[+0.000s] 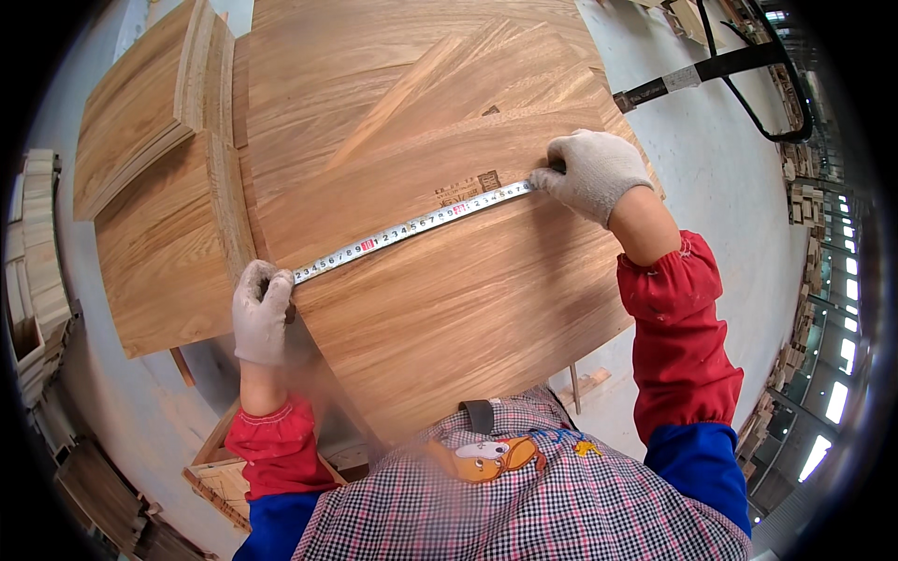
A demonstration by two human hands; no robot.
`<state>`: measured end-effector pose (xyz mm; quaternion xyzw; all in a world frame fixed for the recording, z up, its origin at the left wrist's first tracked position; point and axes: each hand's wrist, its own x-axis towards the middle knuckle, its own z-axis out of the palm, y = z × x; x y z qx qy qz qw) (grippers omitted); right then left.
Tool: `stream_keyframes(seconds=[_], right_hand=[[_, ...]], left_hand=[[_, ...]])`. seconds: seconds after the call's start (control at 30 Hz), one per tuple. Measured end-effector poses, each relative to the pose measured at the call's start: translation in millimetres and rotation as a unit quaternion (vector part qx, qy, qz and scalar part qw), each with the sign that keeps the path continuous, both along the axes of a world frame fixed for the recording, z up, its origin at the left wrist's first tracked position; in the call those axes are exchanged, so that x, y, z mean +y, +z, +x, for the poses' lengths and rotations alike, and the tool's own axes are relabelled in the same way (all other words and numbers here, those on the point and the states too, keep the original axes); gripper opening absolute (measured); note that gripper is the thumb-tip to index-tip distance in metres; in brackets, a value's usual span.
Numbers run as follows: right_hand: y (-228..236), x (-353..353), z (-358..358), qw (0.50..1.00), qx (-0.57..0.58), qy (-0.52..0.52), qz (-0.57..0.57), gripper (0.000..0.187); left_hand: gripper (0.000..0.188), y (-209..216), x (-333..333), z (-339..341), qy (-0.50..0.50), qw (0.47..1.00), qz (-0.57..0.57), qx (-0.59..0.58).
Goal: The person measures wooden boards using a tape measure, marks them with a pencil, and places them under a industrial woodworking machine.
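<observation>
Looks mid-measurement to me: tape measure (412,228) drawn out and laid side to side across the top wood panel (468,318), neither hand off it yet, no pencil mark I can spot. Closest in is the checked apron (561,500). Then the left hand (260,316), gloved, at the panel's left edge, thumb and fingers pinched on the tape, forearm pointing pretty much straight ahead. Right hand (597,175) reaches further, toward the far right corner, wrist angled inward, fingertips clamped on the tape too. Loose boards (505,70) beyond.
</observation>
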<state>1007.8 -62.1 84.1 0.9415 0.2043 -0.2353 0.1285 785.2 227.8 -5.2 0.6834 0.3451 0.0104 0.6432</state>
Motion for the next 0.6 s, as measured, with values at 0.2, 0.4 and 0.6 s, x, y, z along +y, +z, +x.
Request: stream_keyframes(seconds=[0.2, 0.4, 0.6], right_hand=[[3.0, 2.2, -2.2, 1.000, 0.006, -0.007, -0.001, 0.035], [0.3, -4.2, -7.4, 1.000, -0.015, -0.007, 0.021, 0.034], [-4.6, -10.8, -9.7, 0.997, -0.030, -0.009, 0.066, 0.036]], left_hand=[[0.018, -1.2, -0.6, -4.1, -0.002, 1.000, 0.005, -0.015], [0.014, -5.0, -18.4, -34.4, -0.010, 0.999, 0.038, -0.024], [0.029, -46.4, -54.0, -132.5, -0.029, 0.988, -0.150, 0.001]])
